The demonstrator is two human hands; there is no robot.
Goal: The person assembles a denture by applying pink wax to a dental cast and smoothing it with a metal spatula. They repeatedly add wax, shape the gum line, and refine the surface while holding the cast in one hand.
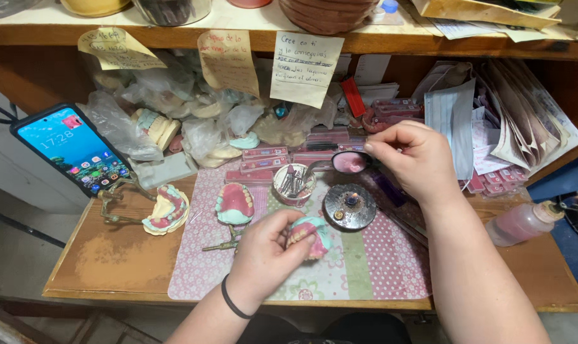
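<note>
My left hand (263, 251) holds a dental model (311, 234) with pink wax gums and a pale green base, just above the patterned mat (365, 267). My right hand (411, 156) grips a thin metal tool whose small spoon-like cup (349, 162) holds pink wax. That cup hangs above a small round burner (349, 206) with a tiny flame at its centre. A black band circles my left wrist.
Another pink and green denture model (234, 204) lies on the mat, and one on a metal articulator (166, 210) sits to the left. A cup of burs (293, 181), a lit phone (72, 148), a pink liquid bottle (523, 223), bagged casts and paper notes crowd the back.
</note>
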